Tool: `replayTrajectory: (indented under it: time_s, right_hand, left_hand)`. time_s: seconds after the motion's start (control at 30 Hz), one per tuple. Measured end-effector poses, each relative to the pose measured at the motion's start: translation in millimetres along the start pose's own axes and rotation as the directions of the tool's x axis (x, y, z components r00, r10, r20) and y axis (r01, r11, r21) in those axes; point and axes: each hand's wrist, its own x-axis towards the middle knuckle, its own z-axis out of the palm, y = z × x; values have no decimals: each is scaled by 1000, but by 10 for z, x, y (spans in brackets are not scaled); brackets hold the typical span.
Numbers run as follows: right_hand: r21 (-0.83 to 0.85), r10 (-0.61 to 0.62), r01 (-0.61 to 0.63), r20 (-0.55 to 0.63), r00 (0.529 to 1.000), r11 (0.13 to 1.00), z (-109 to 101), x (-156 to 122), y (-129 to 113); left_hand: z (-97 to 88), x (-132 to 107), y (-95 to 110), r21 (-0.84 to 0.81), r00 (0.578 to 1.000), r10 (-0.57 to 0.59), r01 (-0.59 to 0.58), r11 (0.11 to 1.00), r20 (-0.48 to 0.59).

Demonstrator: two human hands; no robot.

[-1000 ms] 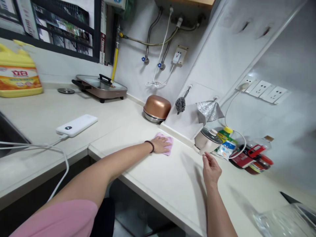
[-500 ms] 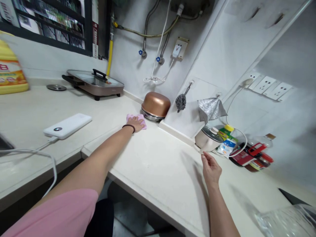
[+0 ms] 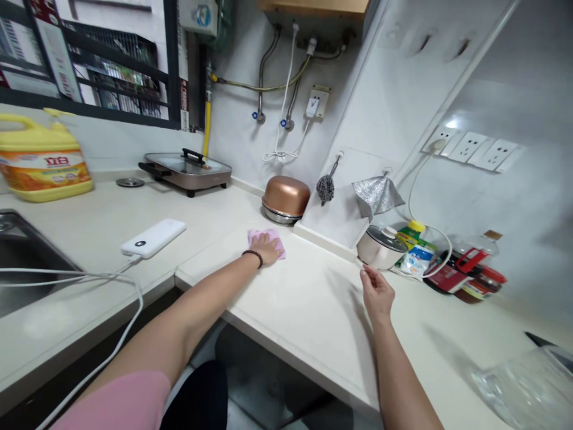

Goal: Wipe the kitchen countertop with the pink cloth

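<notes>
On the surface (image 3: 308, 316), the left hand (image 3: 267, 249), one of two, is lying flat, fingers spread, over one cloth (image 3: 280, 244) near one copper bowl (image 3: 286, 196), while the right hand (image 3: 377, 291) is keeping its fingers bent beside one pot (image 3: 375, 249), its grip impossible to tell.

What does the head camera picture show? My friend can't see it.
A person's bare left hand spreads over a pink cloth on a smooth white countertop, while their right hand, fingers curled, is near a round, cream, lidded pot. Behind the cloth sits a shiny, rounded, copper-coloured vessel.
</notes>
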Motion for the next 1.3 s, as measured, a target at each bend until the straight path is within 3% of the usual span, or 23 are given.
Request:
replayTrajectory:
  time_s: [0.13,0.3,0.37,0.43,0.53,0.63,0.7,0.8,0.9,0.97,1.03,1.13,1.2,1.3]
  right_hand:
    - [-18,16,-17,-11,1000,1000,-24,-4,35]
    - [-42,28,-29,-26,999,999,-75,-4,130]
    - [-53,34,-34,-13,999,998,-90,-5,166]
    - [-62,37,-38,-3,999,997,-107,-6,196]
    - [-65,48,-47,6,999,997,-136,-5,216]
    - [-65,58,-58,1,998,996,-158,-3,207]
    - [-64,62,-62,-5,998,996,-160,-1,195]
    - [-51,63,-63,1,998,997,-148,0,187]
    - [-39,58,-58,2,998,998,-134,-2,195]
    - [-38,54,-54,-3,999,998,-130,-3,201]
    - [-34,51,-52,-8,999,998,-128,-2,201]
    - [-26,55,-55,-9,998,998,-115,2,186]
    - [-27,58,-58,-7,998,998,-93,3,169]
    - [-16,64,-64,-6,998,998,-50,-1,147]
  left_hand:
    - [166,-290,594,-50,980,180,-177,983,83]
    - [441,-790,1362,-162,868,476,-455,876,138]
    - [528,-1008,1541,-192,814,569,-543,817,117]
    - [561,-1200,1588,-212,765,636,-608,765,101]
    - [468,-1386,1387,-234,735,668,-634,737,115]
    - [241,-1414,890,-223,793,597,-565,795,120]
    - [66,-1368,438,-184,874,476,-454,872,98]
    - [-154,-1290,-296,-73,978,199,-194,978,67]
    - [-281,-1281,-902,26,998,-41,40,999,47]
    - [-318,-1310,-1152,60,991,-130,128,990,36]
    - [-330,-1345,-1262,79,985,-168,166,983,25]
    - [-319,-1392,-1202,92,984,-178,176,980,21]
    - [-295,-1432,-1043,92,990,-135,132,987,33]
    - [-223,-1532,-655,58,997,34,-38,998,71]
